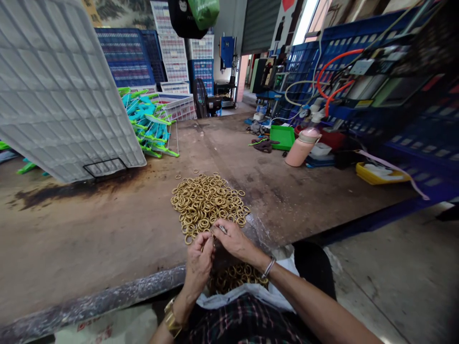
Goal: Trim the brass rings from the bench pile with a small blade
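The pile (208, 200) lies on the worktop (107, 234), with the left hand (199, 258) and right hand (236, 241) at its near side and a sack (285, 268) of rings (240, 274) before it. Left of the pile stands a panel (68, 86); beyond it to the right are a bottle (300, 149) and tray (282, 137).

We find the room moderately lit, the light soft and diffuse, with a near-white strip (306, 21) glaring at upper right. We note small highlights on the rings (206, 200) and deep shadow beneath the desk (89, 234). The upper right corner falls almost black; blue crates (432, 126) there are blurred. We observe wide-angle stretching toward the edges.
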Demonstrator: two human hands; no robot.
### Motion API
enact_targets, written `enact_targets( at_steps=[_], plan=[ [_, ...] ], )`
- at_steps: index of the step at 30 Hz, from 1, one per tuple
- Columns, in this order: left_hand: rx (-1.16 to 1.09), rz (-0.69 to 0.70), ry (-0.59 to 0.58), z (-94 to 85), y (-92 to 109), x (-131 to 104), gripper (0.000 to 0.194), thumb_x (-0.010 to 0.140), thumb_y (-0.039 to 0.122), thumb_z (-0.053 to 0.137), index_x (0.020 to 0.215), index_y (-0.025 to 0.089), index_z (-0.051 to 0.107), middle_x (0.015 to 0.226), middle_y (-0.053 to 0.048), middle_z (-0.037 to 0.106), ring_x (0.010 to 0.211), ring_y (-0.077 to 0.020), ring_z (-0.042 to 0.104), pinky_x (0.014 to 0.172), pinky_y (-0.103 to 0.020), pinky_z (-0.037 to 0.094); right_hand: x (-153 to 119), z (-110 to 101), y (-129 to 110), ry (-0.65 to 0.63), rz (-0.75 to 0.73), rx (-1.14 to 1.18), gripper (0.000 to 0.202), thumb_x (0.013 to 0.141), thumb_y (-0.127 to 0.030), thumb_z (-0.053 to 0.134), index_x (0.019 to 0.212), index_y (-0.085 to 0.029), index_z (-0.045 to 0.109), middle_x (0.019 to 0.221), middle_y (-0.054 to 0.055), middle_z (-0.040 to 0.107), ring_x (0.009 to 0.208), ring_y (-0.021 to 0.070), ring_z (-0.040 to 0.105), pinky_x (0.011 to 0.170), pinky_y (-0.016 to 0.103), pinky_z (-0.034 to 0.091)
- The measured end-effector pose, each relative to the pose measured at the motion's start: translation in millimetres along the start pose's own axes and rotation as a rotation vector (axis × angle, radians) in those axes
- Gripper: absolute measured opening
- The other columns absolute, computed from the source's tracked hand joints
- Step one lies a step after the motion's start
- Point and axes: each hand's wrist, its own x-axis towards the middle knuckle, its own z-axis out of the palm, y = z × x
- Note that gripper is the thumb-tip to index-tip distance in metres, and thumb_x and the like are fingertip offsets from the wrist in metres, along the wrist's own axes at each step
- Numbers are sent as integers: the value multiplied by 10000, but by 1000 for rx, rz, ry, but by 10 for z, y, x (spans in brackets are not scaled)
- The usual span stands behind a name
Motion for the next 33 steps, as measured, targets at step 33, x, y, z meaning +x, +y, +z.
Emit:
enact_targets(
  at_steps=[33],
  plan=[
    [-40, -62, -158, -3, -7, -60, 301, 757, 466, 533, 727, 176, 462, 549, 73, 449, 403, -28, 348, 359, -127, 242, -218, -37, -17, -190, -65, -739, 188, 800, -145, 413, 930, -168, 546, 835, 53, 643, 704, 160, 565, 564, 254, 271]
  ],
)
